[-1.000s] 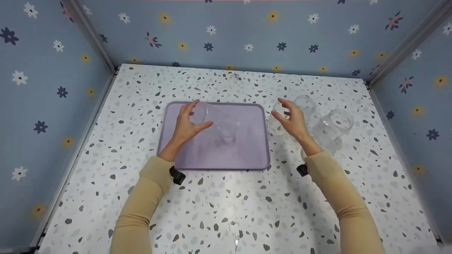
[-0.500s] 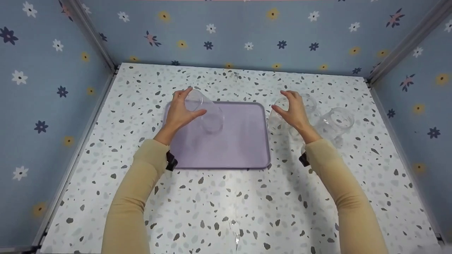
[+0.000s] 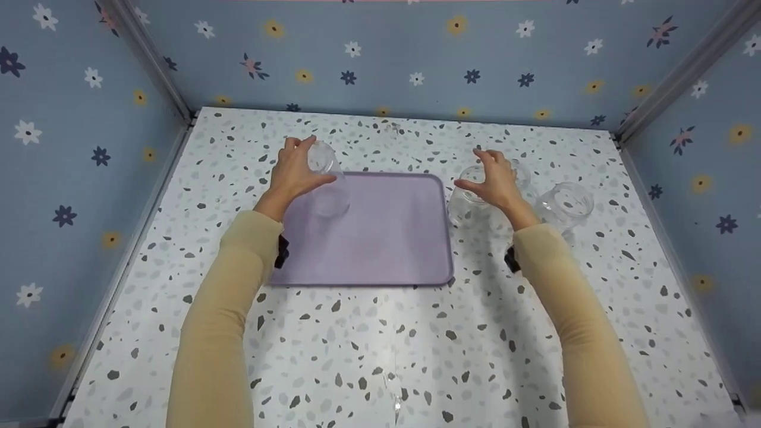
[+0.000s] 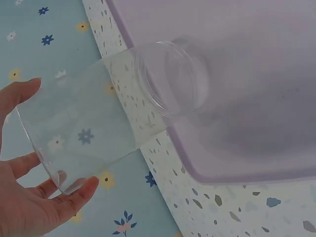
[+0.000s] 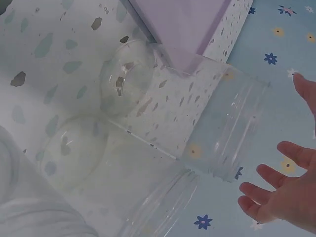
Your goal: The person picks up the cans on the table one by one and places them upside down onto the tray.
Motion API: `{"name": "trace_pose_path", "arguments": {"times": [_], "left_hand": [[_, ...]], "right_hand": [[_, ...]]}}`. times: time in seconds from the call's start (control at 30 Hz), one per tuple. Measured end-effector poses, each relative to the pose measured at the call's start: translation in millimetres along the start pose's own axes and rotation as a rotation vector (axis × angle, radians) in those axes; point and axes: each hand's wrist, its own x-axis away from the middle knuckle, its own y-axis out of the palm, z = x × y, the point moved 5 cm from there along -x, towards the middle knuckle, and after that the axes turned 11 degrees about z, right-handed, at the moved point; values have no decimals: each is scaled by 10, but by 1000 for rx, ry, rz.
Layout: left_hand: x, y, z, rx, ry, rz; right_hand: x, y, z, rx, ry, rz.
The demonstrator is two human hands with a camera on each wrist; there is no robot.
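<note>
My left hand [image 3: 292, 171] grips a clear jar [image 4: 94, 118], thumb on one side and fingers on the other, at its smooth end. The jar's ringed end points down over the left part of the purple tray [image 3: 386, 249], close to the tray's rim. To the right of the tray, my right hand [image 3: 498, 185] is spread beside another clear jar [image 5: 197, 113], which stands upright on the table. In the right wrist view its fingertips [image 5: 247, 187] are just off that jar's threaded mouth, with nothing held.
More clear jars stand close around the right hand, one at the right [image 3: 568, 205] and one behind the hand [image 3: 521, 173]. They overlap in the right wrist view. A flowered blue panel [image 3: 380, 59] rises behind the speckled table [image 3: 357, 345], with side panels left and right.
The left hand has carried its jar leftward and away from me, from over the tray's middle to its far left part. The right hand has edged slightly forward beside the standing jars.
</note>
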Motion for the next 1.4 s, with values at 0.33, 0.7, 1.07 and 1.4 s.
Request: {"name": "trace_pose_path", "arguments": {"times": [0.33, 0.7, 1.07, 1.4], "left_hand": [[-133, -40, -84, -84, -11, -15], [-231, -92, -170, -119, -33, -37], [-276, -105, -256, -161, -36, -66], [-288, -127, -257, -179, -42, -128]], "right_hand": [[-32, 39, -4, 92, -10, -143], [-52, 33, -29, 159, -30, -251], [-29, 41, -6, 227, -54, -296], [-38, 44, 18, 249, -73, -290]]}}
